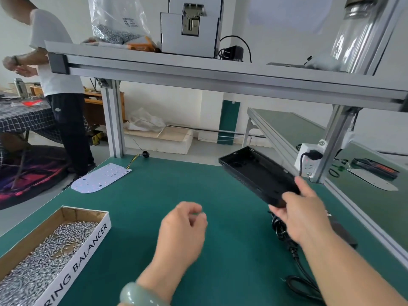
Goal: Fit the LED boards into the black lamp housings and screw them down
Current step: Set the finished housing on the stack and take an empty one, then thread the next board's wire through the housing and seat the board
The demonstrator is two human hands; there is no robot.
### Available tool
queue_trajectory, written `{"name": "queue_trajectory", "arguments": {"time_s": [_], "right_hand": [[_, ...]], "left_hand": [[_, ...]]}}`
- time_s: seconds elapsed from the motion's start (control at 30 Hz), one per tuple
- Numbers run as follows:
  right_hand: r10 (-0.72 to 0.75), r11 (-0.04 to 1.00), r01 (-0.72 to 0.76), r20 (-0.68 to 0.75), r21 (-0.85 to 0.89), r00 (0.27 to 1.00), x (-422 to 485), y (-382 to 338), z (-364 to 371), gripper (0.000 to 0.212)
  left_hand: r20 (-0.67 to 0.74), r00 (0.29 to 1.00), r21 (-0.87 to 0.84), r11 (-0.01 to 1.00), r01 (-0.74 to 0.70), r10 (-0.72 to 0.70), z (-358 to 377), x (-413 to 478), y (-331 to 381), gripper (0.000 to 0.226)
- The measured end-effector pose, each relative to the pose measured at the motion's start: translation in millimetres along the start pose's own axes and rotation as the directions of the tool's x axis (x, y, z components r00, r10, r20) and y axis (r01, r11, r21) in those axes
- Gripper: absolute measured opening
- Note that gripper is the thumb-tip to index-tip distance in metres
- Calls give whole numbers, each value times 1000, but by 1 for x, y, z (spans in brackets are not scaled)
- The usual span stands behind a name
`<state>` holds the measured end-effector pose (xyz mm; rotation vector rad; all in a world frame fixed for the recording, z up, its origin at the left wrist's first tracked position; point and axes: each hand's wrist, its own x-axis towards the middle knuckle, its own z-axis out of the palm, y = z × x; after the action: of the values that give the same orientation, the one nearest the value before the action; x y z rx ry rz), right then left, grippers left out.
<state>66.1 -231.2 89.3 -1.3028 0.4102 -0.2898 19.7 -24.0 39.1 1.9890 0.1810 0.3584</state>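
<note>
My right hand (pixel 302 214) grips the near end of a black lamp housing (pixel 256 173) and holds it tilted above the green mat, open side up. My left hand (pixel 183 233) hovers over the middle of the mat with its fingers loosely curled and nothing in them. A white LED board (pixel 100 178) with yellow and black wires lies flat at the far left of the mat, well away from both hands.
A cardboard box (pixel 85 245) full of small silver screws sits at the front left. A black cable (pixel 293 252) runs under my right wrist. An aluminium shelf frame (pixel 198 74) crosses overhead, its post carrying a socket (pixel 309 160). A person (pixel 55 85) stands at the far left.
</note>
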Motion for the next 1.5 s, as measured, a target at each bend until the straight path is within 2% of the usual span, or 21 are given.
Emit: {"name": "queue_trajectory", "arguments": {"time_s": [0.07, 0.1, 0.17, 0.23, 0.3, 0.4, 0.5, 0.6, 0.7, 0.8, 0.9, 0.93, 0.97, 1.03, 1.07, 1.2, 1.23, 1.33, 1.43, 1.5], "right_hand": [[76, 991, -85, 86, 108, 993, -20, 11, 8, 72], [108, 982, -125, 124, 139, 986, -28, 15, 11, 63], [192, 950, -227, 174, 214, 966, -43, 22, 14, 32], [277, 907, -317, 175, 277, 945, -57, 31, 15, 13], [337, 852, -376, 170, 363, 926, -67, 39, 15, 19], [400, 781, -454, 215, 429, 891, -76, 46, 13, 33], [412, 814, -419, 110, 402, 905, -75, 49, 13, 28], [373, 875, -344, -20, 340, 928, -68, 52, 13, 23], [347, 886, -314, -38, 342, 937, -66, 54, 15, 23], [321, 877, -280, -41, 391, 946, -65, 57, 13, 21], [265, 901, -231, -46, 368, 963, -65, 60, 10, 26], [258, 907, -226, -43, 356, 965, -65, 60, 10, 28], [259, 906, -232, -33, 354, 965, -65, 59, 10, 29], [268, 886, -243, -8, 395, 963, -66, 56, 11, 27], [267, 871, -243, 3, 426, 964, -66, 56, 12, 26], [230, 839, -234, 70, 491, 971, -67, 59, 14, 22], [223, 831, -231, 77, 507, 972, -67, 60, 13, 21], [207, 808, -213, 73, 549, 976, -66, 58, 11, 19], [169, 801, -176, 66, 572, 983, -64, 59, 9, 20], [139, 813, -161, 82, 560, 987, -63, 60, 6, 21]], "left_hand": [[-95, 995, 4, 1000, 13, -12, -16, 25, 8, 15], [-123, 992, 43, 999, 18, -13, -26, 41, 11, 20], [-154, 988, 209, 976, 54, -22, -46, 72, 14, 30], [-136, 987, 426, 895, 133, -82, -64, 101, 8, 29], [-105, 983, 600, 779, 182, -148, -82, 122, -3, 14], [-32, 972, 801, 576, 163, -231, -103, 144, -22, 31], [13, 919, 902, 401, 159, -395, -113, 152, -34, 52], [51, 857, 932, 334, 144, -512, -113, 155, -50, 56], [86, 849, 957, 280, 76, -522, -105, 154, -50, 55], [98, 869, 965, 260, 37, -486, -93, 154, -47, 44], [4, 913, 948, 291, 126, -407, -99, 166, -51, 30], [-23, 925, 936, 316, 153, -379, -103, 169, -52, 32], [-55, 923, 937, 299, 179, -381, -108, 170, -53, 40], [-157, 881, 950, 176, 258, -446, -114, 170, -58, 61], [-161, 869, 953, 155, 260, -468, -115, 170, -62, 65], [31, 859, 961, 251, 114, -510, -106, 158, -54, 53], [46, 872, 958, 269, 99, -488, -98, 154, -44, 49], [98, 947, 961, 278, -10, -306, -64, 138, -19, 40], [213, 921, 926, 368, -83, -327, -16, 101, -8, 39], [260, 911, 914, 387, -126, -319, 8, 69, -1, 42]]}}
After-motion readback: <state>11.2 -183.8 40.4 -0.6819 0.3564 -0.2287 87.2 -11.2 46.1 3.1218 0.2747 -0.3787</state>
